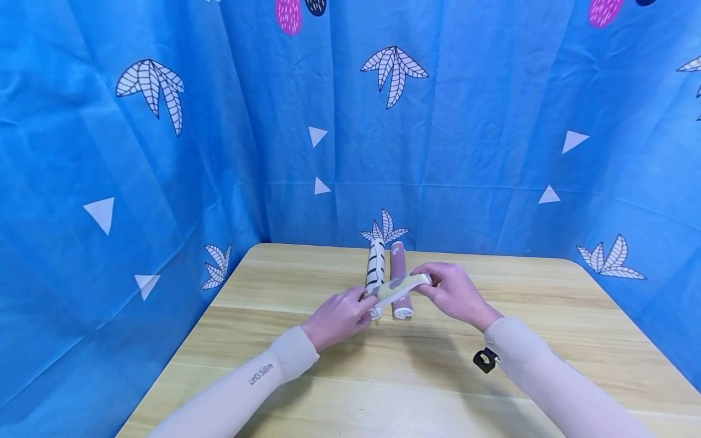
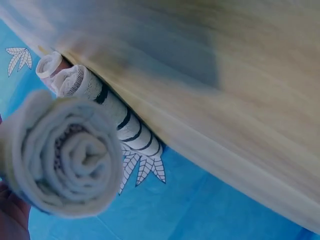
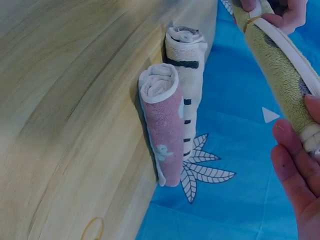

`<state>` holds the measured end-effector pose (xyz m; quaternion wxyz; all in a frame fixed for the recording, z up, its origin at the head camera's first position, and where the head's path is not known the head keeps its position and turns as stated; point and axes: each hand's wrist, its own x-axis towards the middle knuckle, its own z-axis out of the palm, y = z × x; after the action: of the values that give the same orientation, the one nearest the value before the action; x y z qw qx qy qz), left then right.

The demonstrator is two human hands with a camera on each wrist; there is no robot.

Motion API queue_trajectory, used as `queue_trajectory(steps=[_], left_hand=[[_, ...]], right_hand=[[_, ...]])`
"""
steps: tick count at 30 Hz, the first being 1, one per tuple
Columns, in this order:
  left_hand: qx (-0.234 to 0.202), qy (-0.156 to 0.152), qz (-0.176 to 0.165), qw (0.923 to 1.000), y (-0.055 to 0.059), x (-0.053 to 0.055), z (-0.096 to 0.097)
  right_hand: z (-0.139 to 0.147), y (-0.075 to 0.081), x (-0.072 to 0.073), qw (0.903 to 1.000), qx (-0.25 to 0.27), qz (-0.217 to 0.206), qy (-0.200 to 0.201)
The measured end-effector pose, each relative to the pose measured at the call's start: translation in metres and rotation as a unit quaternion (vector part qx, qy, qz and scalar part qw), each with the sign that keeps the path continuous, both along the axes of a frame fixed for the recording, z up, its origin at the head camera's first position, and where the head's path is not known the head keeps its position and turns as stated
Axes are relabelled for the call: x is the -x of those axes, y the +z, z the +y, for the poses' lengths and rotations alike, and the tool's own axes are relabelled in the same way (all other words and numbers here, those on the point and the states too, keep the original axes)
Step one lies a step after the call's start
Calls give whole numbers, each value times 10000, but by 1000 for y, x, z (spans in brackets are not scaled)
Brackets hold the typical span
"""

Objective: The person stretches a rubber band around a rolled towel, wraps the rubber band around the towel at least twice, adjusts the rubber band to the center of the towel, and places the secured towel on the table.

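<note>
Both hands hold a rolled yellow-green towel (image 1: pixel 402 287) with grey patches and a white edge, raised over the table. Fingers of the left hand (image 1: pixel 339 317) pinch one end, right by an orange rubber band (image 3: pixel 253 20) that circles the roll. At the other end, the right hand (image 1: pixel 456 294) grips the towel between thumb and fingers. The left wrist view looks straight at the towel's coiled end (image 2: pixel 67 156). Beneath and behind it lie a rolled white towel (image 1: pixel 375 264) with black stripes and a rolled pink towel (image 1: pixel 398 260), side by side.
A loose rubber band (image 3: pixel 93 228) lies on the wooden table (image 1: pixel 328 389). Blue patterned curtains (image 1: pixel 476 140) hang along the table's back and sides. A black device (image 1: pixel 484 360) is strapped at the right wrist.
</note>
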<state>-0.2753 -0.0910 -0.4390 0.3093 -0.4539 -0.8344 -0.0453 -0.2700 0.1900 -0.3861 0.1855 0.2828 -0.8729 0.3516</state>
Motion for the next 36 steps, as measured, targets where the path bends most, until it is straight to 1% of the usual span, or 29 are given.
queue_trajectory(steps=[4,7,8,9,10,11,12,13,14,16,17,18,19,21,22,23,24,25,26,27,28,29,30,32,33,34,35,36], left_hand=[[-133,-5,41,9999,-3,1,0],[-176,-76,-104,9998,-5,1,-2],[-190,-107,-236,9995,-5,1,-3],[-263,-157,-468,9984,-5,1,-3],[-353,-192,-783,9961,-5,0,-4],[-487,-231,-1199,9913,-5,0,-5],[-674,-278,-1694,9828,-4,-1,-6],[-904,-315,-2219,9704,-3,-2,-7],[-1156,-322,-2718,9549,-2,-2,-8],[-1656,-322,-3593,9179,0,-3,-9],[-1887,-335,-3951,8984,1,-3,-9],[-2074,-359,-4240,8809,2,-2,-9],[-2219,-365,-4480,8653,3,-2,-10],[-2427,-422,-4850,8391,5,-1,-10],[-2500,-453,-5004,8277,6,-1,-10],[-2553,-478,-5112,8193,7,-1,-10],[-2570,-489,-5192,8136,8,-1,-10],[-2557,-496,-5219,8123,8,-1,-10],[-2510,-508,-5180,8162,9,-2,-10],[-2432,-518,-5107,8230,9,-2,-10],[-2316,-518,-4962,8352,8,-3,-9],[-2178,-504,-4760,8505,8,-4,-9],[-2023,-500,-4507,8680,8,-5,-8],[-1679,-498,-3868,9054,8,-8,-6],[-1510,-485,-3530,9221,8,-9,-6],[-1365,-466,-3187,9368,8,-10,-5],[-1246,-443,-2881,9484,8,-11,-5],[-1131,-437,-2612,9576,8,-11,-4]], right_hand=[[-1,-1,0,9999,-2,-100,-8],[0,-2,-1,9997,48,-246,16],[0,-2,-1,9993,85,-362,31],[0,-2,-1,9989,100,-463,39],[1,-2,-2,9983,114,-563,55],[1,-2,-2,9979,113,-633,78],[1,-2,-2,9975,111,-686,110],[2,-1,-3,9975,82,-687,152],[2,-1,-3,9977,44,-642,206],[3,1,-3,9984,-75,-397,391],[4,1,-3,9984,-170,-257,480],[5,1,-4,9979,-279,-94,568],[6,1,-4,9969,-402,104,670],[7,0,-6,9936,-679,430,794],[7,-1,-6,9916,-816,597,808],[7,-1,-7,9898,-916,750,797],[7,-2,-7,9881,-972,900,783],[6,-2,-6,9871,-995,1003,757],[6,-3,-6,9870,-995,1045,707],[7,-3,-5,9869,-966,1101,668],[7,-3,-4,9880,-895,1086,636],[7,-4,-4,9894,-812,1044,601],[8,-4,-3,9908,-742,988,552],[9,-4,-3,9938,-601,816,452],[10,-5,-2,9948,-549,752,407],[11,-5,-2,9957,-495,684,371],[11,-5,-2,9963,-455,648,347],[11,-5,-2,9966,-430,624,334]])
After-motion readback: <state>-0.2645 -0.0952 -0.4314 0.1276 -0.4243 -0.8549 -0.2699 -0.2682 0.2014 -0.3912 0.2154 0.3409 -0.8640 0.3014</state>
